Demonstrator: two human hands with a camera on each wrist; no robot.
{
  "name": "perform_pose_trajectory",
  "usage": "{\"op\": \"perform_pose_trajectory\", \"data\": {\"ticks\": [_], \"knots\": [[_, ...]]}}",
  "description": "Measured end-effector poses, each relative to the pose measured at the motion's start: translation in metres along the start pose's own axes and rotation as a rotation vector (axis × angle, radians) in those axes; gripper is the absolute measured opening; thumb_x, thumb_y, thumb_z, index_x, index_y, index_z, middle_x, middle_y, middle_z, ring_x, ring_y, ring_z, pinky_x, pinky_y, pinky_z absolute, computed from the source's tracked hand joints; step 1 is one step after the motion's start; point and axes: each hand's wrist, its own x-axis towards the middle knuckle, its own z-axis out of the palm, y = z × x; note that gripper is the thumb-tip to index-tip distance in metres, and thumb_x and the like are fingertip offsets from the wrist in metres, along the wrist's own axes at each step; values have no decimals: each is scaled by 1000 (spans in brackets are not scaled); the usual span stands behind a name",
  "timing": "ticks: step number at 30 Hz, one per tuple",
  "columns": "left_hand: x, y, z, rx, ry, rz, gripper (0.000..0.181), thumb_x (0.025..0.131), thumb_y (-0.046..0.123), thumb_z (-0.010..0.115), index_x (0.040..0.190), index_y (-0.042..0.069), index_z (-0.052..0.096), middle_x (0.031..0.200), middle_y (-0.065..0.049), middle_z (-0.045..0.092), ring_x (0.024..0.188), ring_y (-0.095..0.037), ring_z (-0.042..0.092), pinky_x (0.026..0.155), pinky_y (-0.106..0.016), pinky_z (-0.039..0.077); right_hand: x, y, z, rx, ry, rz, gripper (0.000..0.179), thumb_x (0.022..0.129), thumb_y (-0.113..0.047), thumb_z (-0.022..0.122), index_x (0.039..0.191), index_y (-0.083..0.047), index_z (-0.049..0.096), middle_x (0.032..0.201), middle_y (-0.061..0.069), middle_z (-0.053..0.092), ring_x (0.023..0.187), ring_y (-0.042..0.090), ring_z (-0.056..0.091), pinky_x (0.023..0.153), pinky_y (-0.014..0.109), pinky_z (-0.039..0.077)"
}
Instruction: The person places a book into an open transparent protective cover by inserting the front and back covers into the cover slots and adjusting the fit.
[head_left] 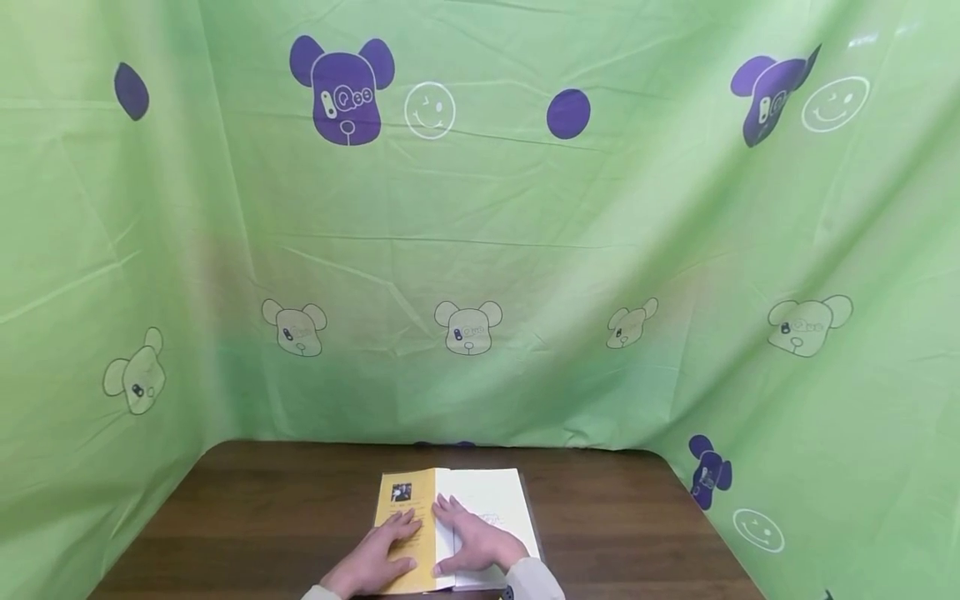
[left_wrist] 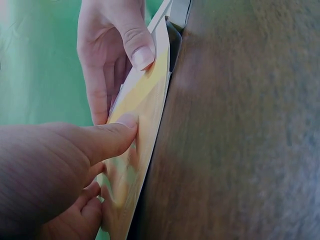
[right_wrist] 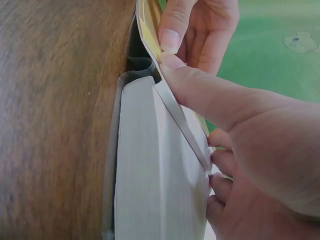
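Observation:
An open book lies on the table, its yellow page (head_left: 420,493) on the left and its white page (head_left: 498,492) on the right. A small photo (head_left: 401,492) is printed on the yellow page, and faint writing marks the white one. My left hand (head_left: 378,557) rests on the yellow page with fingers spread. Near the book's fold, my right hand (head_left: 476,537) presses with extended fingers, its thumb close to the lower edge. The right wrist view shows the thick page block (right_wrist: 145,165) above a dark cover (right_wrist: 114,150), the spine bulging between. Both thumbs touch the yellow sheet near the fold.
A brown wooden table (head_left: 270,525) carries the book. Green cloth (head_left: 465,208) printed with bear heads and smiley faces hangs behind the table and along both sides. Light sleeves (head_left: 534,581) cover the wrists.

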Motion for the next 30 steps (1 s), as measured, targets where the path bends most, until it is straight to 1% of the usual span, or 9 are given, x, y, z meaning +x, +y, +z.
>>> {"op": "perform_pose_trajectory", "data": {"ticks": [6, 10, 12, 15, 18, 20, 22, 26, 30], "knots": [[2, 3, 1, -12, -22, -14, 58, 89, 20, 75, 139, -3, 58, 154, -29, 43, 140, -61, 31, 105, -80, 28, -1, 3, 4, 8, 10, 8, 94, 77, -34, 87, 154, -5, 42, 165, 11, 33, 153, 34, 28, 121, 49, 32], [5, 6, -2, -25, -37, -22, 59, 86, 17, 77, 138, -5, 58, 152, -32, 43, 139, -64, 30, 104, -82, 26, 0, 5, 4, -11, 21, -11, 91, 77, -36, 87, 152, -5, 45, 163, 11, 36, 151, 35, 30, 120, 49, 34], [8, 7, -4, -20, -34, -27, 59, 84, 16, 78, 137, -4, 59, 151, -32, 44, 138, -64, 31, 105, -81, 26, 0, 6, 3, 2, 46, -27, 86, 80, -36, 85, 150, -4, 48, 162, 12, 39, 150, 36, 33, 119, 50, 35], [11, 6, -7, -20, -27, -23, 58, 83, 13, 78, 135, -4, 61, 149, -33, 46, 137, -64, 33, 106, -79, 26, 0, 11, 2, 76, 114, -28, 73, 83, -29, 82, 145, -2, 54, 156, 14, 47, 145, 36, 41, 118, 49, 37], [12, 6, -9, -20, -18, -23, 57, 81, 10, 78, 133, -4, 62, 147, -33, 48, 136, -64, 34, 107, -78, 26, -1, 18, 0, 175, 222, -28, 59, 85, -16, 77, 137, 4, 59, 145, 19, 57, 137, 39, 51, 115, 49, 41], [11, 6, -8, -24, -19, -20, 57, 81, 9, 77, 134, -5, 61, 148, -33, 48, 137, -64, 33, 107, -79, 25, -5, 24, -1, 213, 288, -27, 54, 83, -8, 74, 132, 8, 61, 138, 23, 62, 131, 42, 56, 112, 49, 44], [10, 7, -9, -31, -17, -15, 57, 82, 9, 76, 135, -6, 60, 148, -33, 47, 137, -64, 33, 107, -79, 25, -9, 30, -3, 220, 339, -29, 53, 80, -3, 74, 129, 12, 61, 132, 27, 63, 127, 46, 57, 109, 52, 46], [9, 9, -9, -54, -14, -11, 57, 83, 9, 75, 135, -7, 58, 149, -34, 45, 138, -64, 31, 107, -80, 23, -19, 39, -10, 222, 370, 27, 54, 76, -5, 76, 125, 13, 61, 132, 32, 59, 123, 52, 56, 106, 60, 45], [7, 8, -9, -57, -22, -23, 57, 83, 9, 75, 136, -7, 58, 150, -34, 45, 138, -64, 31, 108, -80, 23, -29, 44, -13, 217, 387, 120, 57, 73, -9, 80, 123, 12, 62, 135, 35, 55, 124, 56, 51, 106, 67, 40]]}}
